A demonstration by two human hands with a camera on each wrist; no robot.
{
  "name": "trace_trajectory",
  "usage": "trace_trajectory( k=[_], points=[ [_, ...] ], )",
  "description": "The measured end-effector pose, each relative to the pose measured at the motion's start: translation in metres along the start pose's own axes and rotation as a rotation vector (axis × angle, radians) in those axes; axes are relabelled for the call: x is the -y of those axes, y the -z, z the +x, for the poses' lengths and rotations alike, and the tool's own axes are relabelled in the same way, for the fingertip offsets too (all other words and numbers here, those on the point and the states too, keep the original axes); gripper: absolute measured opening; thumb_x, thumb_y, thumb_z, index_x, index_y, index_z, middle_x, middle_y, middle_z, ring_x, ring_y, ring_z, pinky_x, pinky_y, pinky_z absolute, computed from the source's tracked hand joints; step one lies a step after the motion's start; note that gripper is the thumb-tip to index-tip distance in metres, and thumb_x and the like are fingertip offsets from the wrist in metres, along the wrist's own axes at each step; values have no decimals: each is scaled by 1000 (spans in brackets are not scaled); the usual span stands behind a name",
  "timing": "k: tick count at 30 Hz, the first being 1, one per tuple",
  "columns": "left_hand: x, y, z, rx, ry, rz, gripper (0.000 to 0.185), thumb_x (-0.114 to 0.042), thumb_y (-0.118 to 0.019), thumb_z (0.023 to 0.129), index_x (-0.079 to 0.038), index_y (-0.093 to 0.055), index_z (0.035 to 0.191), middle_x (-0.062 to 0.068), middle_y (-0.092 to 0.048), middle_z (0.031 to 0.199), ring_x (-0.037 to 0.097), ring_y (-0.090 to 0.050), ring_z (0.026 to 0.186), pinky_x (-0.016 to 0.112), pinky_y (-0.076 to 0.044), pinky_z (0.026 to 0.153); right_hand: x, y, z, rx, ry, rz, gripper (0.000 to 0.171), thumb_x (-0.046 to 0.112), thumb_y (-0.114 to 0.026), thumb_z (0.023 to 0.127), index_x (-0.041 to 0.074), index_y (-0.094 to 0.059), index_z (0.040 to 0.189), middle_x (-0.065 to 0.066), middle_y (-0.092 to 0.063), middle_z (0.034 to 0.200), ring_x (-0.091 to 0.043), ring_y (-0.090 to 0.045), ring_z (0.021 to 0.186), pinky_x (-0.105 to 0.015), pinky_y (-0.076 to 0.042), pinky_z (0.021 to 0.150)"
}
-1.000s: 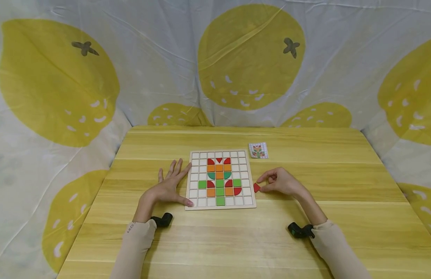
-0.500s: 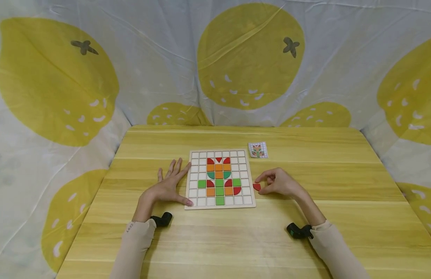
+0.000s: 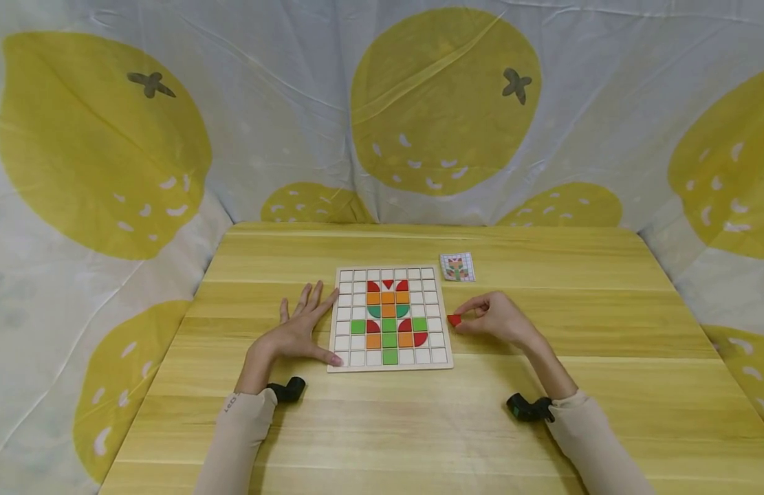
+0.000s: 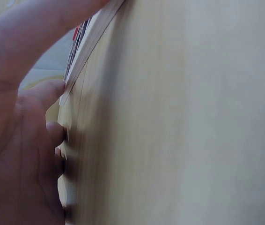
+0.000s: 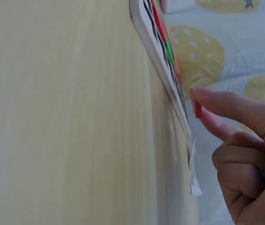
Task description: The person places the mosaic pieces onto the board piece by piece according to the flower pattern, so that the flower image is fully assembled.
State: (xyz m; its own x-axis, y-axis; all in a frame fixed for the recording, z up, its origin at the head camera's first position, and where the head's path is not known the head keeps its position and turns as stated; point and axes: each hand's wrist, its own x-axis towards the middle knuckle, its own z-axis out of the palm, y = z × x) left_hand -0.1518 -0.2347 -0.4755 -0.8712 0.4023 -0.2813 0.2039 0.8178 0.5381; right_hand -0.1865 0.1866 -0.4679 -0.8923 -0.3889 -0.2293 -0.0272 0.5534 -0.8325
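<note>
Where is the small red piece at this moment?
In the head view, the right hand pinches the red piece just beside the right edge of the puzzle board.

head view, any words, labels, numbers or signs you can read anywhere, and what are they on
Left sleeve: a small dark mark near the cuff, too small and blurred to read.
Small card beyond the puzzle board: a printed coloured picture on a grid, no readable text.
Puzzle board, red piece pinched in the right hand, table: no writing to be seen.
</note>
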Motion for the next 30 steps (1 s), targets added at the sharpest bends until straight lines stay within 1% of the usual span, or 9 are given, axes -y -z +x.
trace_trajectory(
  k=[2, 4, 9, 14, 18, 21, 27, 30],
  points=[
    [-1, 0, 0, 0, -2, -7, 139, -56, -93, 68, -17, -5, 168, 21, 18, 172, 45, 21, 158, 78, 21, 114, 8, -7, 2, 6, 6, 7, 23, 18, -87, 84, 7, -81, 104, 5, -29, 64, -12, -30, 62, -24, -25, 56],
    [-1, 0, 0, 4, -1, -7, 138, -57, -92, 68, -18, -5, 168, 21, 18, 172, 44, 22, 158, 78, 21, 114, 17, -17, 5, 28, 31, 16, 23, 19, -87, 84, 8, -82, 103, 5, -26, 63, -13, -28, 61, -24, -23, 55],
    [-2, 0, 0, 1, -2, -5, 138, -57, -92, 69, -18, -5, 168, 21, 18, 172, 44, 22, 158, 78, 21, 115, 41, -52, 17, 79, 84, 30, 22, 19, -88, 82, 9, -82, 102, 6, -25, 58, -12, -24, 58, -22, -21, 54],
    [-2, 1, 0, 1, 0, -10, 138, -57, -92, 69, -18, -6, 168, 21, 17, 173, 44, 21, 159, 77, 21, 115, 61, -87, 30, 112, 139, 17, 21, 16, -89, 82, 6, -83, 99, 7, -33, 55, -10, -30, 57, -21, -26, 55],
    [-2, 1, 0, 4, 4, -10, 137, -57, -92, 69, -18, -6, 168, 21, 17, 173, 45, 22, 158, 77, 21, 115, 74, -107, 36, 113, 160, -11, 20, 16, -90, 79, 7, -83, 97, 7, -36, 53, -9, -31, 54, -21, -27, 53],
    [-2, 1, -1, 4, 10, -5, 136, -58, -91, 69, -19, -6, 168, 21, 17, 173, 44, 21, 159, 77, 21, 115, 81, -119, 40, 109, 169, -26, 21, 16, -90, 79, 7, -83, 96, 8, -38, 54, -8, -32, 54, -20, -25, 52],
    [-3, 2, 0, 10, 9, 7, 137, -59, -90, 70, -19, -5, 168, 20, 18, 173, 44, 22, 159, 77, 20, 115, 88, -133, 43, 106, 158, -51, 18, 14, -90, 80, 7, -83, 95, 6, -54, 62, -6, -40, 59, -18, -30, 52],
    [-2, 2, -1, 10, 7, 7, 136, -58, -91, 70, -18, -5, 168, 20, 18, 173, 44, 22, 158, 77, 20, 115, 89, -138, 44, 96, 166, -77, 17, 14, -90, 79, 9, -83, 94, 7, -58, 66, -6, -43, 60, -17, -31, 52]
  ],
)
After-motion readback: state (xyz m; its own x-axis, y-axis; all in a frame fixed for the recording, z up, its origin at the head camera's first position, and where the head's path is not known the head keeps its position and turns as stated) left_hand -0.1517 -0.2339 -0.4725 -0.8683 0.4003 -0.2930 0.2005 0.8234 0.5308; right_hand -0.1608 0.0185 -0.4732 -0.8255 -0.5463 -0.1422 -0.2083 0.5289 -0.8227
